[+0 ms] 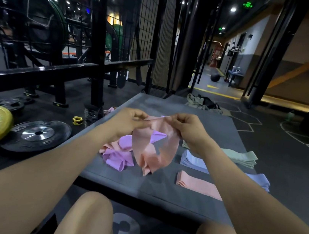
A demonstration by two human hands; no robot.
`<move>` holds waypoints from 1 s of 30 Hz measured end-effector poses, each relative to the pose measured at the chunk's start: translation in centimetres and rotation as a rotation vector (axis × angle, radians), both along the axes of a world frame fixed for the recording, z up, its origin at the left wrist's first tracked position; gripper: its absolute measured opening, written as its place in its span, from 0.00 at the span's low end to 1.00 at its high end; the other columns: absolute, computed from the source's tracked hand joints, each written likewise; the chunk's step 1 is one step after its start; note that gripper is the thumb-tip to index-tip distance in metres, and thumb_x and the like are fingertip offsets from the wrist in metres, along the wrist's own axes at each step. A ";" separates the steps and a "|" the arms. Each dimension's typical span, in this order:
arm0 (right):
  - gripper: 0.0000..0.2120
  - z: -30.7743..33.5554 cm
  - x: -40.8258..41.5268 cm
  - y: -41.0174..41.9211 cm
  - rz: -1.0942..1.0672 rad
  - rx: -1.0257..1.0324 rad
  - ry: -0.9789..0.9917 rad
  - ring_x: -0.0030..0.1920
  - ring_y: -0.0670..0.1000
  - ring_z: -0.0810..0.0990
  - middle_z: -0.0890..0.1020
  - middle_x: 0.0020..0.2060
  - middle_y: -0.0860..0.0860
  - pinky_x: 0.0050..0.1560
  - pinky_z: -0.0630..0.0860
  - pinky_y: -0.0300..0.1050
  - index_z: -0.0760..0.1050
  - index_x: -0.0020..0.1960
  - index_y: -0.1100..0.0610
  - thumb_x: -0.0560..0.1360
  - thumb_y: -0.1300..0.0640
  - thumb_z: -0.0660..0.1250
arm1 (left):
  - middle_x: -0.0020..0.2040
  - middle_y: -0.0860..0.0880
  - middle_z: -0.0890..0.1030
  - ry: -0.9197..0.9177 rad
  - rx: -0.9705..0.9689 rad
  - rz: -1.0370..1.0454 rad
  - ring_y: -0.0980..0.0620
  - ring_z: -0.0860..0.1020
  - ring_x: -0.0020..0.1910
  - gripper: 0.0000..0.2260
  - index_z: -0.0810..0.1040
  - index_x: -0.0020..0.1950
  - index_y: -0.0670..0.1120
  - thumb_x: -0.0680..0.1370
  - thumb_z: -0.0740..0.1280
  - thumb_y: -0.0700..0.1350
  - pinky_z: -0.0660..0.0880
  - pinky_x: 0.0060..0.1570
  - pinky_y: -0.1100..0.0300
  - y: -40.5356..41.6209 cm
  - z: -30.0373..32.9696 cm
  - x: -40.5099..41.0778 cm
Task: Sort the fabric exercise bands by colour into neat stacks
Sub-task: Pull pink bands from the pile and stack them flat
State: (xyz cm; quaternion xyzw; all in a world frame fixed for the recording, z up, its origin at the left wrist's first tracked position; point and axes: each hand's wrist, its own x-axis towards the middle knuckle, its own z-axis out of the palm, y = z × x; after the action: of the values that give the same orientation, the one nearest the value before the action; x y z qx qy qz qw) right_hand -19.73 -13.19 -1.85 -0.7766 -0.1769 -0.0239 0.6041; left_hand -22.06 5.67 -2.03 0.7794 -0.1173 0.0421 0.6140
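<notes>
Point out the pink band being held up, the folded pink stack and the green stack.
pink band [155,149]: head view, on the hanging loop's front face.
folded pink stack [197,184]: head view, on its top layer.
green stack [242,157]: head view, on its top layer right of the forearm.

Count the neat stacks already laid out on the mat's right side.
3: green stack farthest, blue-lavender stack in the middle, pink stack nearest. The right forearm crosses all three, so parts are hidden.

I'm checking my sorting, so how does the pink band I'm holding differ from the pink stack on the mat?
The held pink band hangs open and twisted, pinched by the left hand and right hand; the pink stack lies flat and folded. The band is lifted; the stack rests on the mat. Both are the same pink.
</notes>
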 end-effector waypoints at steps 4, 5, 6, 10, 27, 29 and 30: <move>0.11 0.3 -0.1 0.0 0.024 0.081 0.052 0.21 0.43 0.63 0.69 0.22 0.49 0.22 0.60 0.33 0.73 0.38 0.64 0.77 0.60 0.64 | 0.24 0.58 0.72 -0.014 0.046 -0.078 0.63 0.66 0.23 0.12 0.75 0.37 0.42 0.79 0.62 0.45 0.63 0.27 0.68 0.3 -0.1 -0.3; 0.12 0.3 -0.1 0.1 0.023 0.114 0.075 0.20 0.43 0.64 0.70 0.22 0.49 0.21 0.61 0.33 0.72 0.36 0.62 0.78 0.60 0.63 | 0.24 0.58 0.71 -0.012 0.034 -0.077 0.63 0.66 0.23 0.14 0.74 0.34 0.43 0.80 0.61 0.45 0.64 0.27 0.69 0.3 -0.1 -0.2; 0.13 0.4 0.0 0.1 0.025 0.140 0.095 0.19 0.43 0.65 0.71 0.21 0.49 0.21 0.61 0.33 0.71 0.34 0.61 0.78 0.61 0.63 | 0.23 0.58 0.71 -0.021 0.029 -0.075 0.63 0.67 0.23 0.16 0.73 0.32 0.45 0.80 0.61 0.44 0.64 0.27 0.71 0.2 -0.2 -0.1; 0.14 0.4 0.1 0.5 0.042 0.159 0.146 0.22 0.45 0.68 0.72 0.24 0.50 0.25 0.65 0.35 0.71 0.33 0.57 0.78 0.61 0.62 | 0.25 0.59 0.75 0.023 -0.007 -0.116 0.63 0.70 0.25 0.14 0.76 0.36 0.48 0.81 0.60 0.44 0.67 0.31 0.70 -0.4 -0.6 0.1; 0.16 -7.7 2.4 4.1 -0.039 -0.570 0.041 0.30 0.50 0.67 0.72 0.28 0.55 0.33 0.66 0.40 0.68 0.28 0.58 0.74 0.65 0.62 | 0.29 0.51 0.73 0.235 0.167 0.048 0.57 0.70 0.27 0.12 0.76 0.35 0.45 0.78 0.62 0.37 0.64 0.22 0.71 4.4 -7.1 -0.7; 0.13 -8.7 2.6 4.8 -0.091 -0.756 0.014 0.35 0.50 0.69 0.74 0.32 0.56 0.33 0.64 0.40 0.73 0.30 0.60 0.74 0.61 0.64 | 0.26 0.55 0.74 0.259 0.175 0.090 0.55 0.68 0.30 0.15 0.76 0.31 0.47 0.76 0.63 0.35 0.64 0.24 0.71 5.2 -8.0 -0.6; 0.10 -9.2 2.7 5.1 -0.088 -0.833 0.040 0.39 0.51 0.71 0.75 0.37 0.57 0.37 0.66 0.42 0.77 0.38 0.62 0.75 0.59 0.65 | 0.24 0.57 0.74 0.277 0.179 0.096 0.55 0.68 0.31 0.16 0.76 0.30 0.48 0.76 0.63 0.35 0.65 0.25 0.71 5.5 -8.3 -0.7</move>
State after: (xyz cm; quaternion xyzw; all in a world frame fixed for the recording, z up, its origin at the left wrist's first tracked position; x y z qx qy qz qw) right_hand -16.99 -8.04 -11.04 -0.9617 -0.1266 0.0391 0.2399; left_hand -22.74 11.16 -10.35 0.8339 0.0026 -0.0473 0.5498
